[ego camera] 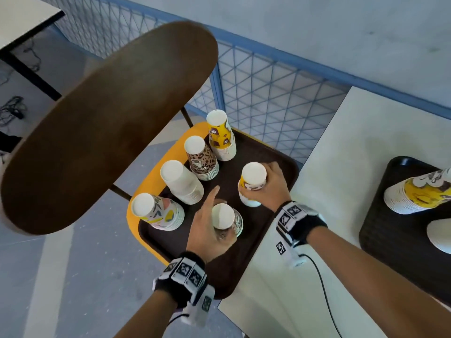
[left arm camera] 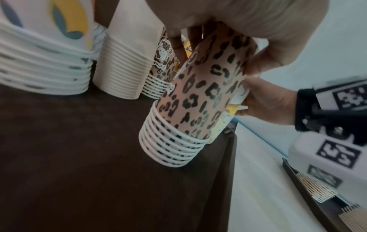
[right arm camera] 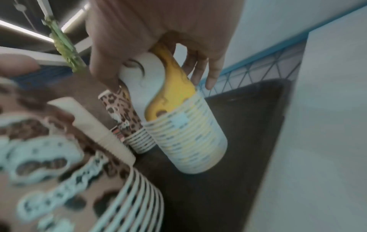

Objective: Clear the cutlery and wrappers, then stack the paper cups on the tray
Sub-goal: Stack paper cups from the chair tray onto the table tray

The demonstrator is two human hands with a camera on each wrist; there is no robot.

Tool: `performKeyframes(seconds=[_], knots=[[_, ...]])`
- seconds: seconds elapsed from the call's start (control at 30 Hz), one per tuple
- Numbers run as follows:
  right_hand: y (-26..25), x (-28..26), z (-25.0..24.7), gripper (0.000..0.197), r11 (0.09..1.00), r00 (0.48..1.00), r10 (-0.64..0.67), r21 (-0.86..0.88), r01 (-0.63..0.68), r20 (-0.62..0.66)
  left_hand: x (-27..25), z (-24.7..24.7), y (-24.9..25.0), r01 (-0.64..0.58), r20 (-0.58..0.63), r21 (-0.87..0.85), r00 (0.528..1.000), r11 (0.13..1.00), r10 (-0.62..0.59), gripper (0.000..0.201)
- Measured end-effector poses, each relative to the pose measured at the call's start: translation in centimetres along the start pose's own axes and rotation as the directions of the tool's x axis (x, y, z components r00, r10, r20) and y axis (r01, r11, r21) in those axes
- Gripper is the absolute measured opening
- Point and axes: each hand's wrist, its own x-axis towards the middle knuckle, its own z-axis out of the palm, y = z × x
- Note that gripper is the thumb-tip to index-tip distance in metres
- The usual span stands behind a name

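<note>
A dark brown tray point(ego camera: 268, 152) lies on a yellow chair seat and carries several upside-down stacks of paper cups. My left hand point(ego camera: 212, 225) grips a leopard-print stack point(left arm camera: 198, 97) near the tray's front, fingers round its upper part and index finger pointing out. My right hand point(ego camera: 273, 184) grips a yellow-and-white stack point(right arm camera: 184, 125) at the tray's right side; it leans. Along the left side stand a floral stack point(ego camera: 158, 212), a plain white stack point(ego camera: 181, 182), a second leopard stack point(ego camera: 201, 157) and a yellow-and-brown stack point(ego camera: 220, 135). No cutlery or wrappers show.
A brown rounded chair back point(ego camera: 109, 123) looms at the upper left. A blue wire-mesh fence point(ego camera: 268, 89) runs behind the chair. The white table point(ego camera: 317, 215) on the right holds a second dark tray point(ego camera: 378, 228) with cup stacks point(ego camera: 419, 193) lying on it.
</note>
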Motion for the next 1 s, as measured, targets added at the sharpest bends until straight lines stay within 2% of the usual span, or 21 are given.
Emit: performKeyframes(seconds=[0.1, 0.2, 0.27, 0.37, 0.43, 0.53, 0.63, 0.83, 1.0], knots=[[1.4, -2.0, 0.3, 0.075, 0.996, 0.996, 0.085, 0.01, -0.085, 0.02, -1.0, 0.9, -1.0, 0.106, -0.021, -0.086, 0.994, 0.991, -0.108, 0.106], [2.0, -2.9, 0.7, 0.079, 0.987, 0.987, 0.149, 0.056, -0.152, 0.067, -1.6, 2.0, -1.9, 0.268, -0.001, -0.152, 0.962, 0.951, -0.271, 0.117], [2.6, -3.1, 1.0, 0.08, 0.983, 0.984, 0.163, 0.075, -0.168, 0.076, -1.7, 2.9, -2.4, 0.331, -0.011, -0.186, 0.941, 0.925, -0.339, 0.12], [3.0, -3.2, 1.3, 0.082, 0.972, 0.977, 0.197, 0.112, -0.206, 0.085, -1.4, 4.2, -2.8, 0.405, -0.063, -0.241, 0.9, 0.882, -0.431, 0.109], [3.1, -3.1, 1.4, 0.082, 0.966, 0.973, 0.211, 0.132, -0.222, 0.098, -1.0, 4.7, -2.9, 0.434, -0.091, -0.267, 0.878, 0.861, -0.47, 0.092], [2.9, -3.0, 1.4, 0.081, 0.962, 0.97, 0.222, 0.138, -0.234, 0.102, -0.8, 5.3, -3.3, 0.452, -0.109, -0.253, 0.865, 0.855, -0.49, 0.077], [2.8, -3.0, 1.5, 0.079, 0.957, 0.968, 0.234, 0.153, -0.246, 0.095, -1.0, 5.4, -3.5, 0.458, -0.135, -0.234, 0.858, 0.857, -0.495, 0.078], [2.8, -4.2, 0.9, 0.077, 0.922, 0.966, 0.258, 0.293, -0.254, 0.024, -1.1, 5.4, -2.4, 0.453, -0.173, -0.162, 0.862, 0.877, -0.477, 0.082], [3.1, -6.0, -2.7, 0.073, 0.924, 0.972, 0.233, 0.321, -0.21, -0.034, -0.6, 5.3, -0.4, 0.417, -0.186, -0.166, 0.877, 0.894, -0.443, 0.08]])
